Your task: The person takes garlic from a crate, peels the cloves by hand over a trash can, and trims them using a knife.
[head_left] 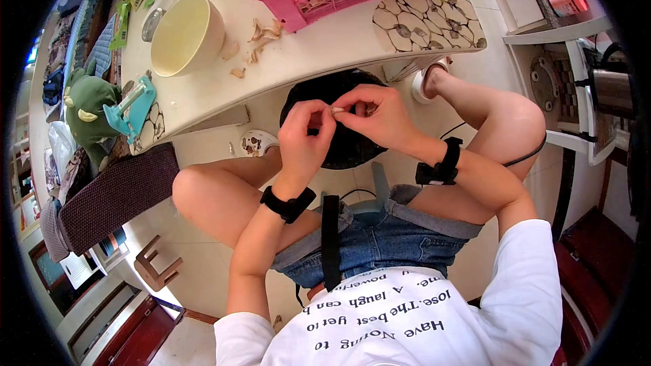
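My left hand [304, 137] and my right hand [384, 116] meet in front of me, fingertips pinched together on a small pale garlic clove [336, 110]. Most of the clove is hidden by the fingers. Right below both hands is a bin lined with a black bag [352, 151], standing on the floor between my legs. On the table beyond lie several dry garlic skins [258, 35], beside a pale yellow bowl [188, 35]. The bowl's visible inside shows no contents.
A pink plastic basket [288, 8] with papery garlic pieces stands at the table's far side. The white table [305, 49] has its near edge just past my hands. At the left are a teal tape-dispenser-like object [137, 107] and a green plush toy [91, 112].
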`<state>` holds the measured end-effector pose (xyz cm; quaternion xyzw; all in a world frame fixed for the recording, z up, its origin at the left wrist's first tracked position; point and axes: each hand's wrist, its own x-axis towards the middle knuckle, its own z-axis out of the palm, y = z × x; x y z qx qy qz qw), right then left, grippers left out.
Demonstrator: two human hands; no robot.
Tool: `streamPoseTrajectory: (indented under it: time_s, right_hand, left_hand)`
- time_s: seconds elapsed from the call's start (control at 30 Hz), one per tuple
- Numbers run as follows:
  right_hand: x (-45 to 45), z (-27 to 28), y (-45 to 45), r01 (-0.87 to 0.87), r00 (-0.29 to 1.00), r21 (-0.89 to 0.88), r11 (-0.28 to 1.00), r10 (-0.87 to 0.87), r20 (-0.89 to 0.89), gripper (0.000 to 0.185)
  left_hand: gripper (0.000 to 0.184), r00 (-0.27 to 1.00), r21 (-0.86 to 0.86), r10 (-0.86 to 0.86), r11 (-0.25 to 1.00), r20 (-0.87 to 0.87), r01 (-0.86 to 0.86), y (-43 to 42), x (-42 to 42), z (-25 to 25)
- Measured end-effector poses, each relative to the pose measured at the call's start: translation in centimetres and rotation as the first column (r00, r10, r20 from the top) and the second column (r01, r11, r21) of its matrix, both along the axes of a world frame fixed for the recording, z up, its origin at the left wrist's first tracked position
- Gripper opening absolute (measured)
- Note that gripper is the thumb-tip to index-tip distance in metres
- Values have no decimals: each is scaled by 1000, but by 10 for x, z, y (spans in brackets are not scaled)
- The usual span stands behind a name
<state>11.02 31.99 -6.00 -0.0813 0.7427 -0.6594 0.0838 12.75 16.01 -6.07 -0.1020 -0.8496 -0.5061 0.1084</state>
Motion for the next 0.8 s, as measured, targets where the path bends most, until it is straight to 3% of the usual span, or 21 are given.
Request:
streamPoseTrajectory:
  time_s: [0.03,0.17,0.23,0.27,0.33,0.47,0.63,0.8]
  right_hand:
    - [-1,1,0,8,1000,-8,1000,-8,-16,10]
    - [-4,1,2,10,999,-70,998,-12,-34,12]
    - [-5,-2,3,11,999,-53,999,-13,-36,12]
    - [-6,-3,3,13,999,-38,999,-14,-37,12]
    - [-6,-6,4,6,999,-30,1000,-7,-42,12]
    - [-5,-3,4,-22,997,38,999,25,-70,12]
    - [-5,-8,1,-23,989,43,999,29,-144,12]
    - [-7,-10,0,-47,993,33,998,50,-103,12]
  left_hand:
    - [8,998,54,17,998,67,-21,-2,0,-4]
    - [8,985,1,-20,1000,174,20,-10,-2,-10]
    - [10,900,118,-26,993,435,-29,-9,-2,-8]
    - [10,900,118,-25,993,435,-30,-8,-2,-5]
    - [9,827,511,-192,850,528,-129,-6,-3,6]
    - [10,799,525,-242,844,550,-106,-11,-6,5]
    - [9,884,459,-189,888,427,-32,-11,-2,-3]
    - [5,907,480,-130,873,401,-88,-10,3,-8]
